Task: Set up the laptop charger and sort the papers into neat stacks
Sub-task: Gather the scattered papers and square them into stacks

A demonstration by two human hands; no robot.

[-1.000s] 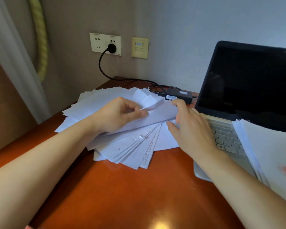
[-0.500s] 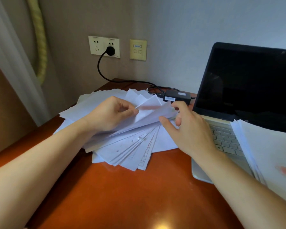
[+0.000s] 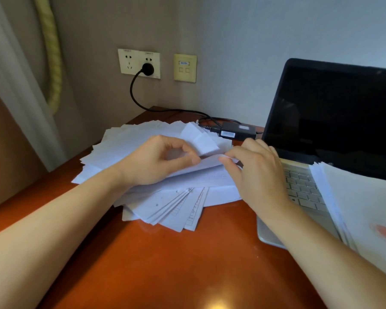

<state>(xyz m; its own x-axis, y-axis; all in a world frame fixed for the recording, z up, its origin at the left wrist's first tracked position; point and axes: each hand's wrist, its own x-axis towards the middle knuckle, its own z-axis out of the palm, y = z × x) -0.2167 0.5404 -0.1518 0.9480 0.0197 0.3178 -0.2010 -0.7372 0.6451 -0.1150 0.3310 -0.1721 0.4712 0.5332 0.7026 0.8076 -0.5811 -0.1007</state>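
- Change from half a second ago: the gap between the left hand (image 3: 156,160) and the right hand (image 3: 259,172) is narrower. The two thumbs now nearly meet over the middle of the frame.
- Change from one second ago: the right hand no longer lies flat with its thumb spread wide. It is now drawn in at the paper edge.
- Left hand: thumb and index fingers (image 3: 183,150) form a closed ring and pinch the top sheet (image 3: 210,162) at its raised edge.
- Right hand: thumb and index pinch the same raised edge from the right. The other fingers are loosely curled above the laptop (image 3: 334,117) keyboard.
- Fanned papers (image 3: 176,206): white sheets spread in a wide, uneven fan on the orange-brown counter (image 3: 176,264), centre frame, left of the laptop. Printed lines show on the lower sheets.
- Second stack (image 3: 361,204): lies on the laptop keyboard at the right edge, with a red mark on its top sheet.
- Charger brick (image 3: 237,133): black, behind the fan and just beside the laptop screen. Its cable (image 3: 134,97) runs to the plug (image 3: 148,69), which is seated in the wall outlet (image 3: 129,61), upper centre-left.
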